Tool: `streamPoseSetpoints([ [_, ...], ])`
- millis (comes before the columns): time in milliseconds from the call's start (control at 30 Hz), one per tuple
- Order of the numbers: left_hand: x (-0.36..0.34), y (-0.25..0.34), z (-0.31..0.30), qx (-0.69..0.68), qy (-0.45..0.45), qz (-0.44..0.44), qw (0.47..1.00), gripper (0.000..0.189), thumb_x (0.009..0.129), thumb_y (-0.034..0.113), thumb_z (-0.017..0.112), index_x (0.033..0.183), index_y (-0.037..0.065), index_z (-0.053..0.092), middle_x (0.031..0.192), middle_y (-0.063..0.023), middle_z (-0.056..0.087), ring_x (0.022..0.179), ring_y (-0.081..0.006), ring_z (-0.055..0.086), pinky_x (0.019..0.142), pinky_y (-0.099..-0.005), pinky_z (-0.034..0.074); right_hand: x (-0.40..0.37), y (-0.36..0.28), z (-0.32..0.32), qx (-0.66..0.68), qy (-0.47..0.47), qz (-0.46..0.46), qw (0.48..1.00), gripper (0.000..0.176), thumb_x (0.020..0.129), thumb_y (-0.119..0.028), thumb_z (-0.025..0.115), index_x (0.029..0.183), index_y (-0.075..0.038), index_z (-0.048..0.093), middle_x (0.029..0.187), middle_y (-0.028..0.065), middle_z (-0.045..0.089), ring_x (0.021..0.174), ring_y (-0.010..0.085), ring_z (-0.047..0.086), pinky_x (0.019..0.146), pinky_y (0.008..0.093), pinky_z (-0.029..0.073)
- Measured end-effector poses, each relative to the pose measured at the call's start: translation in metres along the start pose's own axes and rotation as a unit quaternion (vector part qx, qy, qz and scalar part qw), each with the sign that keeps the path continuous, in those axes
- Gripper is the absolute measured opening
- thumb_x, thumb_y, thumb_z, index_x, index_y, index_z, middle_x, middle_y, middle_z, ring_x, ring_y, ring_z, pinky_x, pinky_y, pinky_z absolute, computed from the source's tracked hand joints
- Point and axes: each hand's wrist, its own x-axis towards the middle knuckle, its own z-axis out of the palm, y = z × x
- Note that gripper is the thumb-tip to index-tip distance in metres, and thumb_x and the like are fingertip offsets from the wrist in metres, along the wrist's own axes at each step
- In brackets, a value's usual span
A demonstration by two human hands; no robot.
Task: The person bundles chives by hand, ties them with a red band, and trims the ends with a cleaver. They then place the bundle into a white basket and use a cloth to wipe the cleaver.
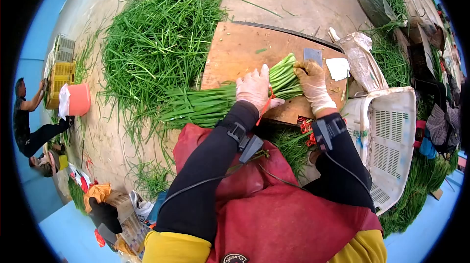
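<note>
A bunch of garlic chives (205, 104) lies across the wooden board (235, 47), its leaves to the left and pale stems to the right. My gloved left hand (253, 87) is closed over the middle of the bunch. A red tie (268, 104) hangs along the bunch beside that hand's fingers. My gloved right hand (314, 86) is at the stem ends, fingers curled in; I cannot tell what, if anything, is pinched there. Just behind it a flat metal blade (313, 56) rests on the board. Several red ties (307, 128) hang at the board's near edge.
A large heap of loose chives (156, 43) covers the floor at left. White paper (338, 68) lies on the board's right side. A white plastic crate (391, 140) stands close by my right arm. At far left, a person (32, 116) is beside yellow crates and a pink tub (79, 99).
</note>
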Motion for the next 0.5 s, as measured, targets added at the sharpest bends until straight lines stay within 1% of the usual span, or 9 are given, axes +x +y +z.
streamPoseSetpoints([
  [33,0.0,-0.001,0.003,0.006,0.011,-0.001,1.0,0.109,0.059,0.062,0.079,0.139,0.003,0.034,0.114,-0.0131,0.058,0.107,-0.0291,0.056,0.091,-0.0452,0.041,0.005,-0.001,0.004,-0.023,0.014,-0.058,0.998,0.01,0.08,-0.004,0.069,0.09,-0.002,0.068,0.086,0.0126,0.063,0.081,0.0277,0.06,0.075,0.0338,0.047],
  [100,0.002,-0.001,0.001,0.013,0.023,-0.005,1.0,0.109,0.06,0.062,0.078,0.139,0.002,0.034,0.113,-0.013,0.058,0.106,-0.0288,0.056,0.09,-0.0454,0.041,0.01,0.0,0.012,-0.005,0.018,-0.057,0.998,0.01,0.079,-0.005,0.068,0.088,-0.003,0.067,0.086,0.0129,0.063,0.082,0.0294,0.06,0.076,0.0351,0.048],
  [167,0.005,0.0,-0.007,-0.005,-0.04,-0.034,0.999,0.109,0.06,0.064,0.077,0.139,0.002,0.034,0.113,-0.013,0.058,0.106,-0.0283,0.057,0.089,-0.046,0.043,0.009,-0.002,0.017,-0.054,0.053,-0.042,0.996,0.009,0.08,-0.007,0.068,0.088,-0.003,0.067,0.086,0.0131,0.063,0.083,0.0303,0.061,0.076,0.0361,0.048],
  [200,0.004,-0.001,-0.004,-0.006,-0.028,-0.027,0.999,0.11,0.06,0.064,0.078,0.139,0.002,0.034,0.113,-0.0134,0.059,0.106,-0.0281,0.057,0.088,-0.0463,0.043,0.011,0.008,0.018,-0.043,0.026,0.003,0.999,0.012,0.081,-0.009,0.068,0.092,-0.005,0.067,0.089,0.0122,0.064,0.086,0.027,0.062,0.076,0.0352,0.049],
  [233,0.004,0.0,-0.007,-0.006,-0.028,-0.028,0.999,0.11,0.06,0.064,0.078,0.139,0.002,0.034,0.113,-0.0134,0.059,0.106,-0.0281,0.057,0.088,-0.0463,0.043,0.009,-0.008,0.012,-0.043,0.026,0.002,0.999,0.012,0.081,-0.009,0.068,0.092,-0.005,0.067,0.089,0.0122,0.064,0.086,0.027,0.062,0.076,0.0352,0.049],
  [300,0.002,0.001,-0.011,-0.02,-0.02,-0.025,0.999,0.089,0.063,0.052,0.082,0.125,0.004,0.041,0.109,-0.0158,0.061,0.105,-0.0328,0.059,0.089,-0.0461,0.046,-0.002,-0.04,-0.004,-0.122,0.132,-0.072,0.981,0.017,0.083,-0.011,0.068,0.099,-0.006,0.067,0.093,0.011,0.065,0.085,0.0228,0.063,0.074,0.0331,0.051],
  [367,-0.002,0.0,-0.007,-0.016,0.008,-0.03,0.999,0.09,0.061,0.052,0.083,0.125,0.004,0.042,0.108,-0.0153,0.061,0.104,-0.0337,0.06,0.088,-0.047,0.046,-0.022,-0.041,-0.006,-0.088,0.151,-0.107,0.979,0.021,0.084,-0.012,0.068,0.105,-0.008,0.066,0.095,0.0099,0.066,0.083,0.02,0.063,0.073,0.0318,0.052],
  [433,0.0,-0.001,-0.006,-0.016,-0.01,-0.027,0.999,0.077,0.071,0.047,0.077,0.125,0.005,0.042,0.107,-0.0159,0.062,0.104,-0.0345,0.06,0.087,-0.0484,0.046,-0.046,-0.053,0.002,0.117,0.013,-0.045,0.992,0.025,0.085,-0.013,0.067,0.11,-0.01,0.066,0.095,0.0094,0.065,0.083,0.02,0.063,0.074,0.0319,0.052],
  [500,0.008,-0.006,0.008,0.001,-0.014,-0.036,0.999,0.075,0.076,0.046,0.072,0.131,0.006,0.039,0.109,-0.0146,0.061,0.104,-0.0322,0.06,0.087,-0.0482,0.045,-0.072,-0.096,0.004,-0.048,-0.138,-0.029,0.989,0.03,0.086,-0.014,0.065,0.116,-0.013,0.064,0.095,0.009,0.065,0.084,0.019,0.063,0.076,0.0314,0.051],
])
